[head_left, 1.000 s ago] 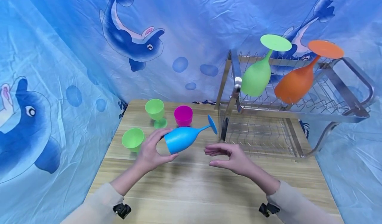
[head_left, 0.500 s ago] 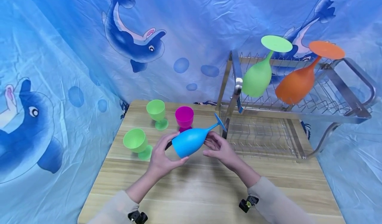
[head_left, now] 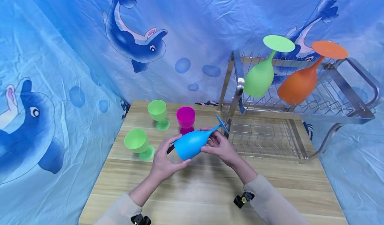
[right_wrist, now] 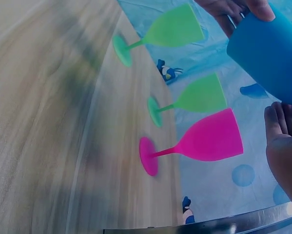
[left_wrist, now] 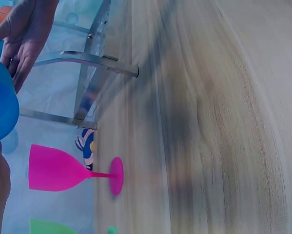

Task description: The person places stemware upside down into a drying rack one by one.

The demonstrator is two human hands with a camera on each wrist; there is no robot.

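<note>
A blue plastic goblet (head_left: 192, 144) is held above the table, tilted, its rim toward the lower left and its foot up to the right. My left hand (head_left: 163, 165) grips it by the rim end, fingers behind and thumb in front. Near the stem end my right hand (head_left: 223, 151) holds the bowl, its thumb against the front; some fingers are hidden behind the stem. A magenta goblet (right_wrist: 209, 139) stands upright just behind on the table. Two light green goblets (head_left: 157, 110) stand upright to its left.
A metal two-tier dish rack (head_left: 306, 117) stands at the back right. On its upper tier a green goblet (head_left: 259, 78) and an orange goblet (head_left: 298, 83) lean upside down. Blue dolphin-print curtains (head_left: 192, 28) enclose the wooden table (head_left: 195, 198).
My left hand has carried the blue goblet slightly right, its foot tipping up. The right hand has come in from the right, its thumb and fingers now closed on the bowl's stem end.
</note>
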